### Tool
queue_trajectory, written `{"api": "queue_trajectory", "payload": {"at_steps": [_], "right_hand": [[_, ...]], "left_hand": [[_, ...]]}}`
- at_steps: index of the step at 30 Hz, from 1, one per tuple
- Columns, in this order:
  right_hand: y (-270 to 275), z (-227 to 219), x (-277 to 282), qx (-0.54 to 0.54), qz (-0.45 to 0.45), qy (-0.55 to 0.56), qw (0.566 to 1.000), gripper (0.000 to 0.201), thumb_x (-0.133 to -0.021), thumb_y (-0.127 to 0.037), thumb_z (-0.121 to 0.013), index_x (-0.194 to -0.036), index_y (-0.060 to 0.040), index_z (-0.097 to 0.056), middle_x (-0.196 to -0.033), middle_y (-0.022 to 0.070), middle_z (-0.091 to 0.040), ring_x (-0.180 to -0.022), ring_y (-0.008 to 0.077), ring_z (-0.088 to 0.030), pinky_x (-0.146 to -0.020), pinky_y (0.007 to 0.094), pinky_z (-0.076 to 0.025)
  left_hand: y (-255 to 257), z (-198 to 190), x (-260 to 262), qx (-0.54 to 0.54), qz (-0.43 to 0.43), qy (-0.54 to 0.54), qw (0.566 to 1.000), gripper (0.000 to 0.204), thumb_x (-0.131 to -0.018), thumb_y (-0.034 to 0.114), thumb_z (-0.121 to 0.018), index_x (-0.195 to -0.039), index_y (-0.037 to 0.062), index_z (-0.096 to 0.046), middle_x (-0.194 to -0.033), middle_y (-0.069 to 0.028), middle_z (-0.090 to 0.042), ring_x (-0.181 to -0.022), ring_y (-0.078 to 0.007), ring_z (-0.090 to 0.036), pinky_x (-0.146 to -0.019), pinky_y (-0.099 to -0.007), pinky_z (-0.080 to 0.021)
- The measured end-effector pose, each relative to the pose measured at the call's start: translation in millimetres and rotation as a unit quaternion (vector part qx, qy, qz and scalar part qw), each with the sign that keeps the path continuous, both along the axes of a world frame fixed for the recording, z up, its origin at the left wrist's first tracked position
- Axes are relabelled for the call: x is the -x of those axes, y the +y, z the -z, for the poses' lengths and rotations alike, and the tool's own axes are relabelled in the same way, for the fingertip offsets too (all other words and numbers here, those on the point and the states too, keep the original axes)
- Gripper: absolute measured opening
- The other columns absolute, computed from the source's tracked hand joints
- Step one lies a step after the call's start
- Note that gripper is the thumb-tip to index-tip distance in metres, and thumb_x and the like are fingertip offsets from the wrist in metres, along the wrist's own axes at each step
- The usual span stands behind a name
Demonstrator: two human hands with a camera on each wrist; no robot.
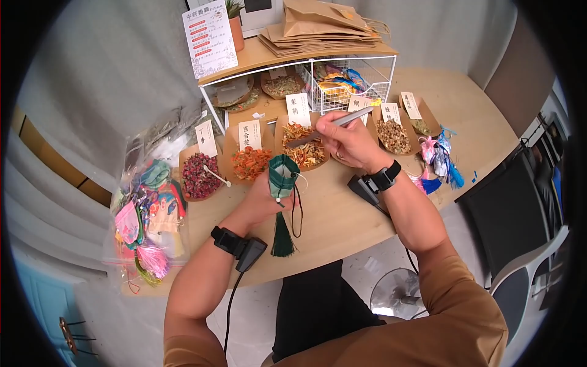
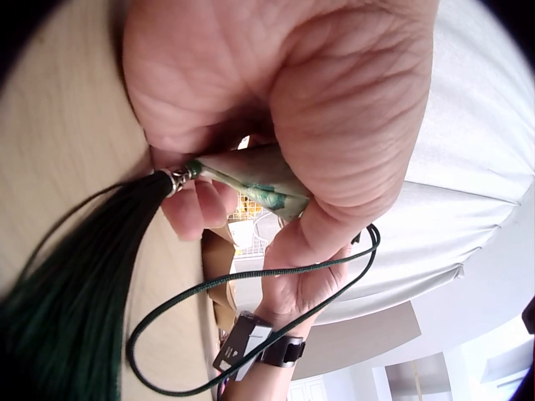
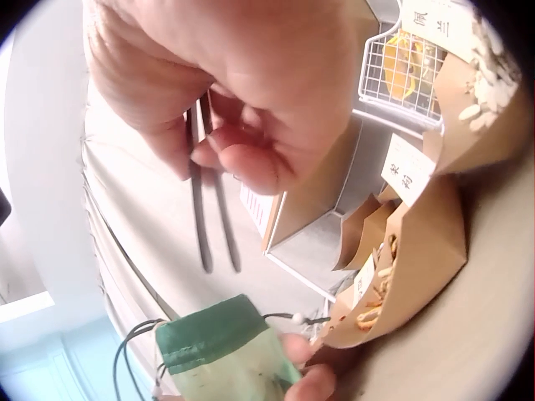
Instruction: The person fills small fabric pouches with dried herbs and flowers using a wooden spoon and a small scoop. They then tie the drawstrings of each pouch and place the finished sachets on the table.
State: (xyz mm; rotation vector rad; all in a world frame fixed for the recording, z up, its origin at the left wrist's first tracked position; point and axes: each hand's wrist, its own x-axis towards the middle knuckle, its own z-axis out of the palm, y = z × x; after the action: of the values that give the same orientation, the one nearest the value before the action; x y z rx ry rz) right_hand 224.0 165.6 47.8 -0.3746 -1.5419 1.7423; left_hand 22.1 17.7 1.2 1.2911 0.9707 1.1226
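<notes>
A small green drawstring pouch with a dark green tassel is held upright, its mouth open, by the left hand. In the left wrist view that hand grips the pouch between thumb and fingers. The right hand pinches metal tweezers, whose tips reach over the tray of dried yellow-orange flowers. From the right wrist, the tweezers show two slightly parted tips above the pouch; nothing is visible between them.
Paper trays of rosebuds, orange petals and pale dried pieces stand alongside, with label cards. Behind is a shelf with a wire basket. Bagged pouches lie left, tasselled sachets right.
</notes>
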Motion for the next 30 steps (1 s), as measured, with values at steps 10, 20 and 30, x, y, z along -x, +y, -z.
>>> {"api": "queue_trajectory", "payload": {"at_steps": [10, 20, 30], "right_hand": [[27.5, 21.4, 0.1, -0.273, 0.232, -0.201, 0.912, 0.019, -0.082, -0.019, -0.074, -0.086, -0.0005, -0.070, -0.068, 0.0032, -0.066, -0.059, 0.0077, -0.055, -0.055, 0.0258, -0.046], [24.6, 23.8, 1.5, -0.292, 0.210, -0.239, 0.902, 0.014, -0.086, -0.013, -0.070, -0.089, 0.0006, -0.069, -0.074, 0.0059, -0.067, -0.064, 0.0105, -0.057, -0.059, 0.0276, -0.047], [18.1, 12.4, 1.7, -0.181, 0.213, -0.134, 0.951, 0.013, -0.089, -0.012, -0.068, -0.094, -0.0010, -0.070, -0.072, -0.0007, -0.063, -0.059, 0.0023, -0.048, -0.051, 0.0206, -0.038]], "left_hand": [[-0.6, -0.5, 0.8, 0.018, 0.002, -0.015, 1.000, 0.047, -0.077, 0.004, -0.073, -0.116, 0.0093, -0.047, -0.103, -0.0010, -0.056, -0.089, -0.0129, -0.060, -0.078, -0.0315, -0.055], [-0.6, -0.9, 1.0, 0.022, 0.009, -0.018, 1.000, 0.053, -0.075, 0.003, -0.074, -0.119, 0.0090, -0.046, -0.105, -0.0017, -0.054, -0.093, -0.0127, -0.058, -0.081, -0.0319, -0.054], [-0.8, 2.7, 1.6, 0.025, 0.006, -0.016, 1.000, 0.050, -0.074, 0.002, -0.074, -0.117, 0.0087, -0.048, -0.104, -0.0001, -0.054, -0.093, -0.0103, -0.057, -0.081, -0.0301, -0.054]]}}
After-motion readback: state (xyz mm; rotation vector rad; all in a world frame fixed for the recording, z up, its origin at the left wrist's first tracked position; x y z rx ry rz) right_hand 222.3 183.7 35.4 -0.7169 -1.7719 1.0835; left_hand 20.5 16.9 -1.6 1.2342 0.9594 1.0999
